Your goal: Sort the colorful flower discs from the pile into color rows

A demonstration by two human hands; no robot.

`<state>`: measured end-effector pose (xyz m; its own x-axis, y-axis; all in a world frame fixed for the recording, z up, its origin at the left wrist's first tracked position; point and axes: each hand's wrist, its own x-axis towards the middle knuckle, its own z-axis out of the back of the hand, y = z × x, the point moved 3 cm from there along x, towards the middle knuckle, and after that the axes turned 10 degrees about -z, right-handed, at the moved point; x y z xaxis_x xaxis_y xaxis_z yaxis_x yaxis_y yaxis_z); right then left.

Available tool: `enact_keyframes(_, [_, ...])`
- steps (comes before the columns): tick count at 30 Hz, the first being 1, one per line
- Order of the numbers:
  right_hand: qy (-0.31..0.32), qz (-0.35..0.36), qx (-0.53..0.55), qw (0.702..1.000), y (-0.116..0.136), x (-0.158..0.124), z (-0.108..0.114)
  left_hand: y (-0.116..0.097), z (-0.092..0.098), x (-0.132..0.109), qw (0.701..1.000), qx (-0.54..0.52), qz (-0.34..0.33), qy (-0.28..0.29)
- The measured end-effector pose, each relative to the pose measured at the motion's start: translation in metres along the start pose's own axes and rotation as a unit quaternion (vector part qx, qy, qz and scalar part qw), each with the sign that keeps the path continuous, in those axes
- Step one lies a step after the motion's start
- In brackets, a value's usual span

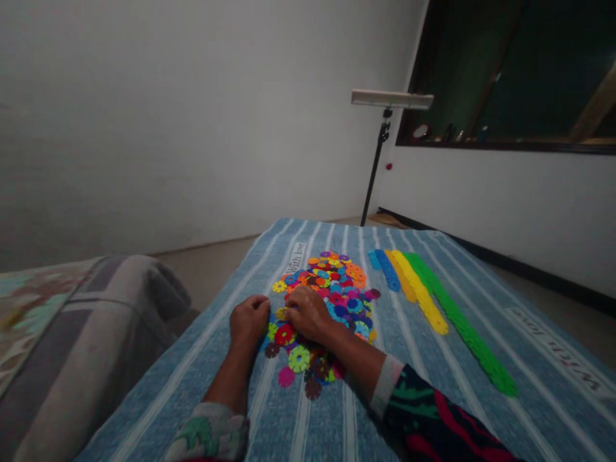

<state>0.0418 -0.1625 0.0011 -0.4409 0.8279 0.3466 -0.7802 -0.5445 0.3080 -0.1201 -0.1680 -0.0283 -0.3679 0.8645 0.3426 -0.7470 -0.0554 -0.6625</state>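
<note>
A pile of colorful notched plastic discs [337, 301] is spread over the striped blue cloth. At its left edge my left hand [248, 323] rests with curled fingers; whatever they hold is hidden. My right hand [310, 312] lies over the pile, fingers bent and drawn together, pointing toward the left hand. A yellow disc [282, 314] shows right at its fingertips, though I cannot tell whether it is gripped. Close below the hands are a red disc [285, 334], a lime disc [299, 359] and a pink disc [286, 376].
Right of the pile, discs lie in overlapping single-color rows: a blue row [387, 272], a yellow row [423, 298] and a long green row [462, 327]. A lamp on a stand [375, 163] rises behind the table. A draped grey blanket [120, 308] is at left.
</note>
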Motion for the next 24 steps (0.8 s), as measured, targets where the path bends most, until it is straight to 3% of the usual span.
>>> enact_keyframes(3, [-0.005, -0.003, 0.017, 1.0, -0.021, -0.014, 0.025, 0.0, 0.001, 0.001, 1.0, 0.008, 0.004, 0.003])
enact_keyframes(5, [-0.008, -0.014, 0.019, 1.0, -0.048, -0.027, 0.044, 0.001, 0.001, 0.002, 1.0, 0.013, 0.004, 0.008])
enact_keyframes(12, [0.001, -0.111, -0.021, 0.994, -0.184, -0.091, 0.117, 0.0, 0.001, 0.007, 0.999, 0.034, 0.007, 0.023])
enact_keyframes(15, [0.019, -0.149, -0.035, 0.988, -0.226, -0.118, 0.138, -0.003, 0.001, 0.008, 0.998, 0.046, 0.008, 0.03])
enact_keyframes(18, [0.04, -0.176, -0.043, 0.983, -0.248, -0.134, 0.148, -0.006, 0.002, 0.009, 0.998, 0.055, 0.003, 0.026])
enact_keyframes(24, [0.079, -0.198, -0.045, 0.976, -0.265, -0.142, 0.147, -0.008, 0.003, 0.009, 0.999, 0.04, 0.01, 0.022])
